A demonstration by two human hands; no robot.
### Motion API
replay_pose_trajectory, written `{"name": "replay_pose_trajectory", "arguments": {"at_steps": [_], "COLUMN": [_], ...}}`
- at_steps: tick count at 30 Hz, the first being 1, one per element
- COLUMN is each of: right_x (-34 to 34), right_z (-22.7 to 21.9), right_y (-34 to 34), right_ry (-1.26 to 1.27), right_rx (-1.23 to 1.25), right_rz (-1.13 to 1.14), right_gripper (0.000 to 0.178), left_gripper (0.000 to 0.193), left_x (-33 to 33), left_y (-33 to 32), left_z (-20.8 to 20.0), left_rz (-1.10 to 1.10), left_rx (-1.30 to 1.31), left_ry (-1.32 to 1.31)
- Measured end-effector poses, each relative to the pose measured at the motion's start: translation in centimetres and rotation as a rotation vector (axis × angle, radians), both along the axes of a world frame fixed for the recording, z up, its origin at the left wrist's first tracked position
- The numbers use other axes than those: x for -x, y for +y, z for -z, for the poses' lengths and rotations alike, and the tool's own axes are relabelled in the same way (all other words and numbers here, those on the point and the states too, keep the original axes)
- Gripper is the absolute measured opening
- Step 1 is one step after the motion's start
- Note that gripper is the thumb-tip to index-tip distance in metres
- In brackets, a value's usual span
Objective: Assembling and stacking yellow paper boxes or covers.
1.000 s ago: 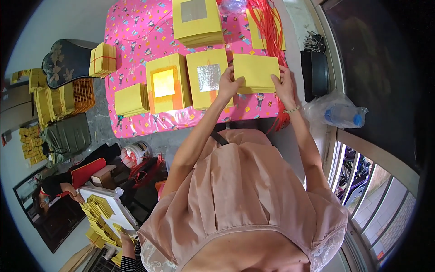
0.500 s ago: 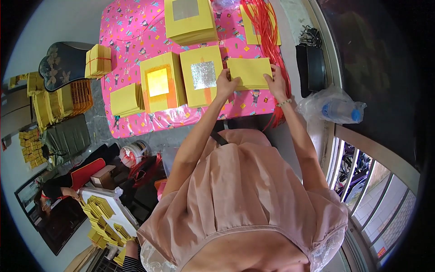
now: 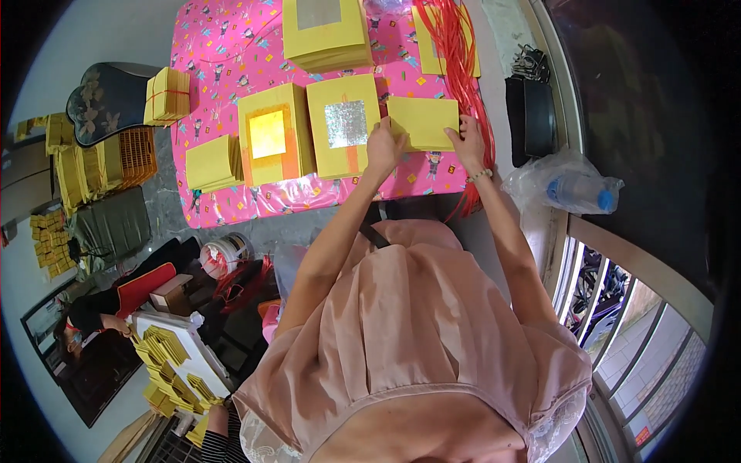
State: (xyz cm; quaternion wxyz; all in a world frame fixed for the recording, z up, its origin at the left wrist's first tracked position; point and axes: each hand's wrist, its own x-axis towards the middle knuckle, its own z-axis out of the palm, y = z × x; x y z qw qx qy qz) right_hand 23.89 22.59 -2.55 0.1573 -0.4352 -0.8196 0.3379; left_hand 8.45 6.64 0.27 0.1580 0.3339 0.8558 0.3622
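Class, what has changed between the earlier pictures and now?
The pink-covered table sits slightly further left in view, likely from head movement. Nothing was visibly grasped or released: the left hand and right hand stay at the front row's rightmost yellow stack.

A loose dusty-pink blouse [image 3: 409,324], softly gathered — white lace [image 3: 266,434] trims its sleeves [image 3: 292,370] near seven and five o'clock — and a beaded bracelet [image 3: 481,175] at two o'clock.

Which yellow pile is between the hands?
The plain pile at the right end of the near row: only that one has the left hand and right hand on either side.
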Motion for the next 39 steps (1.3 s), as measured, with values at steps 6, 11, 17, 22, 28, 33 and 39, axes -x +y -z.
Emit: {"name": "replay_pose_trajectory", "arguments": {"at_steps": [6,11,17,22,28,33,39], "right_x": [-0.6,-0.9,-0.4,-0.1,-0.6,0.9,4.7], "right_z": [2.4,3.4,2.2,1.0,1.0,-4.3,-11.3], "right_y": [2.1,3.7,4.8,4.2,5.1,3.5,0.7], "right_ry": [-0.203,-0.119,-0.234,-0.228,-0.273,-0.239,0.137], "right_rx": [0.166,0.465,0.606,0.536,0.376,0.125,-0.309], "right_rz": [-0.006,-0.055,-0.101,-0.134,-0.12,-0.047,-0.303], "right_gripper": [0.063,0.057,0.06,0.063,0.076,0.066,0.029], "left_gripper": [0.039,0.037,0.042,0.056,0.063,0.054,0.036], "left_x": [0.7,1.6,2.1,1.7,2.0,3.8,4.4], "left_y": [0.6,1.1,1.0,0.4,-0.4,-4.7,-11.7], "left_z": [-0.1,1.0,1.2,0.0,-1.9,-2.2,-1.6], "left_rz": [0.054,0.044,0.096,0.061,-0.014,-0.068,-0.066], "left_rx": [0.121,0.184,0.242,0.128,-0.073,-0.135,-0.189], "left_ry": [-0.046,-0.043,-0.069,-0.056,-0.182,-0.297,-0.164]}}
